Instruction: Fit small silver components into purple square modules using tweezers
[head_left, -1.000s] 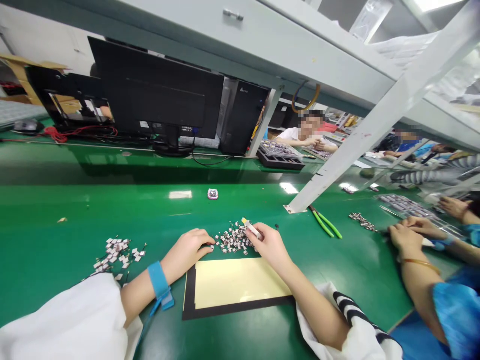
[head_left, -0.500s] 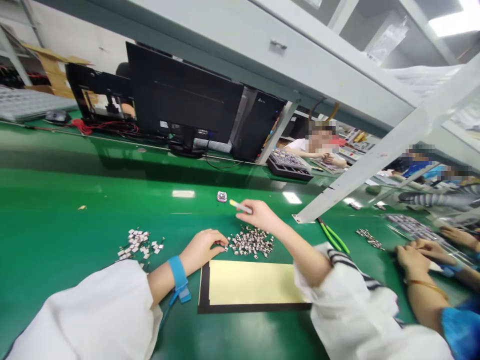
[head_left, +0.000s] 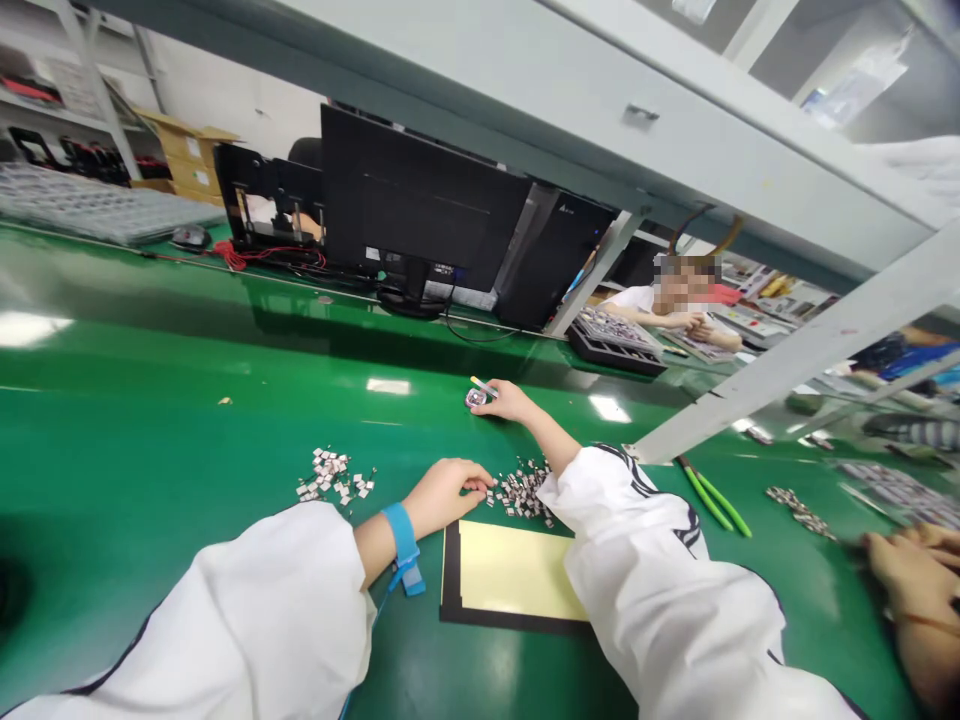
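My right hand (head_left: 511, 402) reaches across the green bench and is shut on a slim pale-yellow pen-like tool (head_left: 483, 386), whose tip sits at a small round-edged metal-and-pink part (head_left: 475, 398). My left hand (head_left: 450, 492) rests curled on the bench, its fingertips beside a heap of tiny silver-and-dark components (head_left: 521, 492). A second heap of these components (head_left: 334, 475) lies to the left of that hand. A blue wrist strap (head_left: 403, 548) circles my left wrist. Below the right-hand heap lies a cream sheet on a black mat (head_left: 480, 572), partly under my right sleeve (head_left: 660, 580).
Green-handled pliers (head_left: 716, 508) and a strip of components (head_left: 801, 512) lie to the right. A co-worker's hands (head_left: 915, 570) enter at the right edge. A white bench post (head_left: 787, 375) slants nearby. Further off stand a monitor (head_left: 424, 200), a black tray of parts (head_left: 615, 342) and another person (head_left: 667, 310).
My right hand has moved forward and left, away from the heap, to the small part. The view has swung, shifting the scene right. My left hand stays by the heap.
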